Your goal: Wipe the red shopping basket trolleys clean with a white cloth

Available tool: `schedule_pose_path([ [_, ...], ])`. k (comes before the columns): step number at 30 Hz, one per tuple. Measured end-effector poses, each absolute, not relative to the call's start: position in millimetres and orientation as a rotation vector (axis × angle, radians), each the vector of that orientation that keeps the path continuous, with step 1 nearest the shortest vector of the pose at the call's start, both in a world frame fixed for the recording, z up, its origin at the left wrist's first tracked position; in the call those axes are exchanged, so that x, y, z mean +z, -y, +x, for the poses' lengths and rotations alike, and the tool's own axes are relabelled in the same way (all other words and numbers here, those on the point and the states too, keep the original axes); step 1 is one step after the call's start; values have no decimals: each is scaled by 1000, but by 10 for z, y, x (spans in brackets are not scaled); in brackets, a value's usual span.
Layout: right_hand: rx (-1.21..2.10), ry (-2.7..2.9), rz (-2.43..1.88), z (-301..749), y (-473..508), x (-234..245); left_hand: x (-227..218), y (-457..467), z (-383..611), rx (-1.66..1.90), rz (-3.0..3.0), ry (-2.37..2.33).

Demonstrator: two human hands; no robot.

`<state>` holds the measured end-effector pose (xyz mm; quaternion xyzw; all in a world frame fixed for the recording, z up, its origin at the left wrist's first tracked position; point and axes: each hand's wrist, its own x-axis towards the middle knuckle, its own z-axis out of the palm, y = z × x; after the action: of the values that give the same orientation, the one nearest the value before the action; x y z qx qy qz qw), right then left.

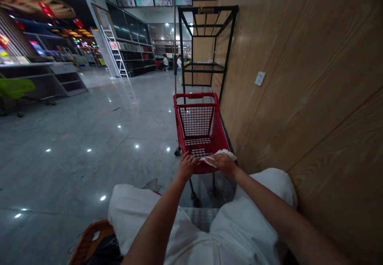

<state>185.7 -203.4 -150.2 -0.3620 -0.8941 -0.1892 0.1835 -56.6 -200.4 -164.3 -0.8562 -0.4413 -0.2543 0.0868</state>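
Observation:
A small red wire shopping cart (199, 131) stands on the tiled floor in front of me, next to the wall. My left hand (187, 167) rests on the near rim of its basket, with the fingers curled over the edge. My right hand (223, 163) lies on a crumpled white cloth (220, 156), pressing it onto the same rim. The cloth drapes over the rim between my hands. Part of the cart's lower frame and its wheels are hidden by the rim and my legs.
A wood-panelled wall (299, 77) with a white socket (260, 78) runs along the right. An empty dark metal shelf frame (206, 45) stands beyond the cart. An orange basket (89, 243) sits low at left. A polished grey floor (74, 153) stretches toward a ladder (115, 51), shelving and distant people.

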Motion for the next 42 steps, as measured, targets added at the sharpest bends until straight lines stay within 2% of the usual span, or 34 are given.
schedule_pose_path([
  [5, -547, 2498, -1052, 2267, 2069, -1512, -1647, 2016, -343, -828, -2545, 1342],
  [13, -565, 2386, -1229, 1471, 2080, -1606, -1544, 1950, -311, -820, -2475, 1425],
  [22, -578, 2485, -1070, 2498, 1811, -1551, -1416, 1789, -487, -729, -2616, 1390],
  [30, -572, 2281, -1417, 1759, 1986, -1573, -1419, 1969, 1, -835, -2452, 1527],
  [33, -563, 2360, -1300, 1610, 2064, -1550, -1493, 2070, 18, -881, -2445, 1530],
  [38, -588, 2607, -758, 1864, 1999, -1458, -1558, 2059, -422, -818, -2669, 1388],
  [42, -603, 2620, -759, 2133, 1693, -1320, -1521, 1999, -604, -802, -2641, 1503],
])
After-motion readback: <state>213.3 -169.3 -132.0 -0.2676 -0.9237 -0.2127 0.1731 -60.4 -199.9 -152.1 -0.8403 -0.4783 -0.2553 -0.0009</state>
